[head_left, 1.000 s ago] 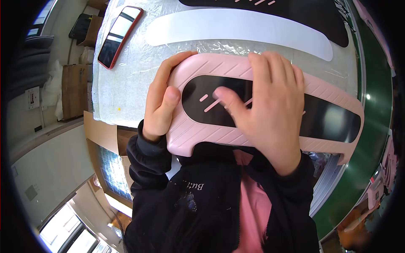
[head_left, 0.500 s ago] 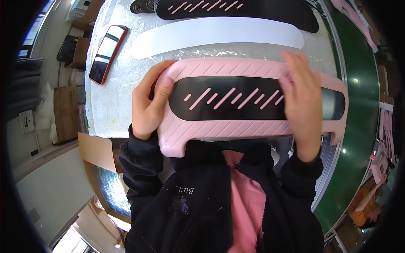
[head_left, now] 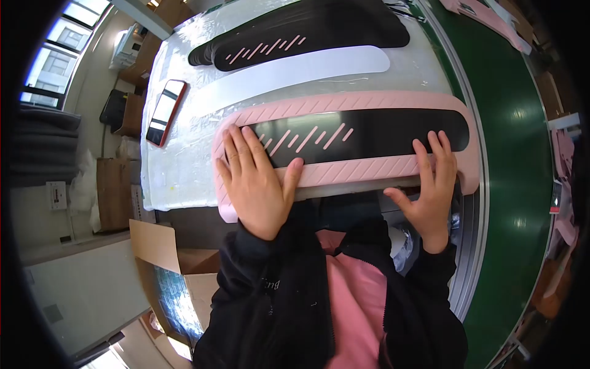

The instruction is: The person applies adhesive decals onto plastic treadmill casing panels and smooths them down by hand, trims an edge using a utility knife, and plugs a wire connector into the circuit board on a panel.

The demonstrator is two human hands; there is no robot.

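Observation:
A long pink plastic panel [head_left: 362, 174] with ribbed borders lies at the front edge of the plastic-covered table. Set in its middle is a black strip [head_left: 387, 132] with pink slanted slots showing at its left half. My left hand [head_left: 258, 184] rests flat on the panel's left end, fingers spread over the strip's end and covering some slots. Near the right end, my right hand [head_left: 435, 190] has its fingers apart, fingertips on the strip's lower edge and the thumb off to the left. Neither hand grips anything.
Behind the panel lie a white curved strip [head_left: 307, 71] and a stack of black strips [head_left: 326, 34]. A phone [head_left: 166, 114] is at the table's left. An open cardboard box [head_left: 153, 246] stands lower left. A metal rail [head_left: 476, 246] and green surface [head_left: 516, 184] run along the right.
My left hand has moved from holding the panel's left end to lying flat on it. My right hand has shifted down toward the right end. The panel now sits lower against the table, and the view has turned.

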